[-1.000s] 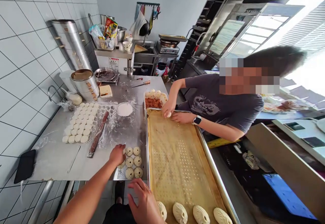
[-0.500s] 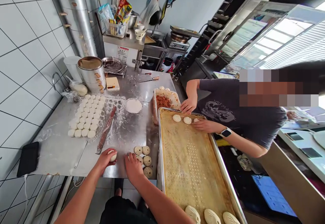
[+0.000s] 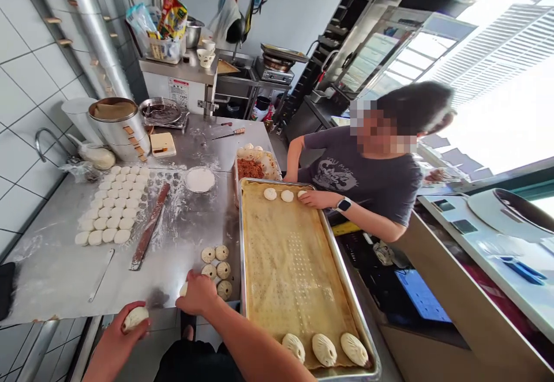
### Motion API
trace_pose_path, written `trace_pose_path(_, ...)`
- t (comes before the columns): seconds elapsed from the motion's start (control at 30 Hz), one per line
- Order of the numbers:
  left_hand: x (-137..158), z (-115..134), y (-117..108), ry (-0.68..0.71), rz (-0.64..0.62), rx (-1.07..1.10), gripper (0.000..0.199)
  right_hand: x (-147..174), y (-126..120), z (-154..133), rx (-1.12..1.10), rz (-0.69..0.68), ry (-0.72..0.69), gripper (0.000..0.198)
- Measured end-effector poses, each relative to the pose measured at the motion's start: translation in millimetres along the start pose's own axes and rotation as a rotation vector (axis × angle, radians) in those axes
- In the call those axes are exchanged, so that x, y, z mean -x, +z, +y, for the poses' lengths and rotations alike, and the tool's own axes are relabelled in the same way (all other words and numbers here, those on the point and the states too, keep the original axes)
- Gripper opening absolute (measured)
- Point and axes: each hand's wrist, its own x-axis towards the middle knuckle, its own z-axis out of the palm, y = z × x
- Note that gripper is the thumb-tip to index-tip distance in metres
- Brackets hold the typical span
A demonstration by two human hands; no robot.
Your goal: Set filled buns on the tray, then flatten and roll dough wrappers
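Note:
Low at the front edge of the steel table, my left hand (image 3: 116,333) is closed around a pleated bun (image 3: 135,318). To its right, my right hand (image 3: 198,292) grips another pale bun (image 3: 183,289), mostly hidden by the fingers. Several round pleated buns (image 3: 223,270) with small holes on top sit on the table just beyond my right hand. A large baking tray (image 3: 298,272) lined with a brownish sheet lies to the right. Three larger oval pleated buns (image 3: 324,349) rest at its near end, with three small ones (image 3: 287,196) at the far end.
Rows of dough pieces (image 3: 115,203), a rolling pin (image 3: 150,226), a thin metal spatula (image 3: 101,275) and a flour dish (image 3: 199,180) are on the table (image 3: 56,278). A filling tub (image 3: 251,168) stands behind the tray. A co-worker's hand (image 3: 318,198) touches a far bun.
The view has swung right. My left hand has moved left and nearer with its bun. A bun now shows in my right hand's fingers. One co-worker hand has slipped behind the tray's far edge.

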Motion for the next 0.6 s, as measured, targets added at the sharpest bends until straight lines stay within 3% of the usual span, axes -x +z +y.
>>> trace_pose_path(0.13,53,69,36,0.131,0.046,-0.216,0.063,77,-46,60,-0.332,-0.071,-0.071,0.031)
trace_pose_path(0.23,86,124,98,0.414,0.135,-0.371,0.048,139,-86,129,-0.603,-0.135,-0.106,0.036)
trace_pose_path(0.3,97,151,148,0.614,0.126,-0.431,0.042,173,-108,182,-0.753,-0.053,-0.037,0.042)
trace_pose_path(0.4,98,173,216,0.81,0.027,-0.504,0.048,207,-125,263,-0.482,0.266,0.095,0.033)
trace_pose_path(0.47,93,176,248,0.878,0.015,-0.58,0.054,221,-129,311,-0.268,0.409,0.131,0.027)
trace_pose_path(0.6,81,169,279,0.915,0.091,-0.741,0.058,237,-133,375,-0.054,0.484,0.125,0.026)
